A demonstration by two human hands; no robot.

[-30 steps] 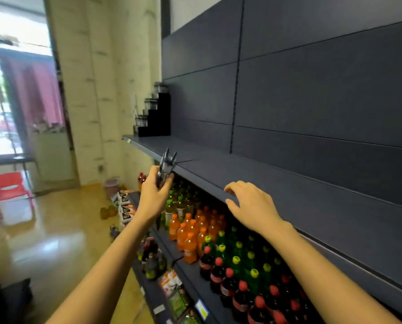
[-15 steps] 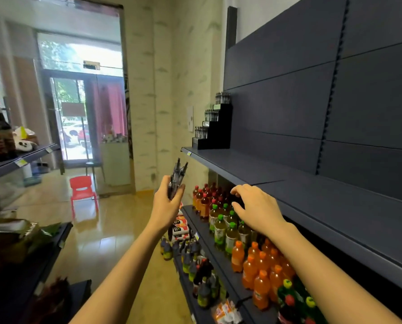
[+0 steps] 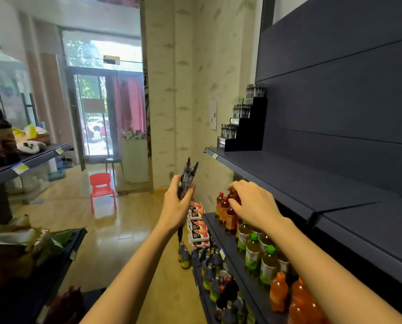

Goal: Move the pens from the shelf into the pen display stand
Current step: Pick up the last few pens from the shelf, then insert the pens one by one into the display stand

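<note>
My left hand is closed around a bundle of dark pens that stick up above the fist. My right hand hovers beside it with fingers apart and curved, holding nothing, in front of the dark shelf. The black stepped pen display stand sits at the far left end of that shelf, with several pens standing in its tiers. Both hands are well short of the stand.
Bottles of drinks fill the lower shelves at the right. A second shelf unit with goods stands at the left. A red child's chair sits on the wooden floor of the aisle before a glass door.
The view has swung left along the aisle and the stand has come closer. My right hand has lifted off the shelf edge and drawn toward the pens in my left hand.
</note>
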